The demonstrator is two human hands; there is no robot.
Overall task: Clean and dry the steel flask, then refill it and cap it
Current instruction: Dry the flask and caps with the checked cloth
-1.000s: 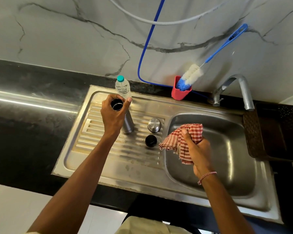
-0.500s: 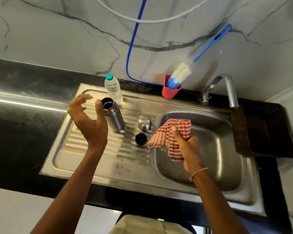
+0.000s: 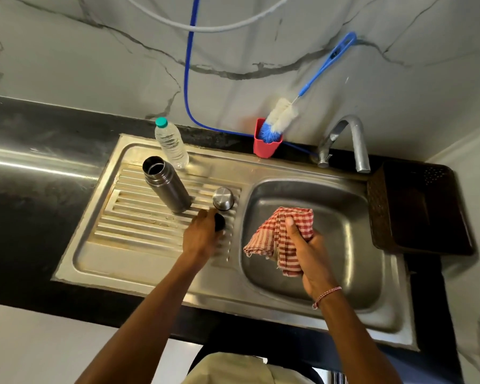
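No readable text anywhere; dark mark on brush handle [image 3: 327, 63] too small

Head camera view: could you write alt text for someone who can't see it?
A person's left hand reaches for the small black cap on a steel sink's drainboard, beside the open steel flask. The right hand grips a red checked cloth over the basin.

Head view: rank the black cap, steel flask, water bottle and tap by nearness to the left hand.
1. black cap, at the left hand fingers.
2. steel flask, just behind, leftward.
3. water bottle, behind the flask.
4. tap, far back right.
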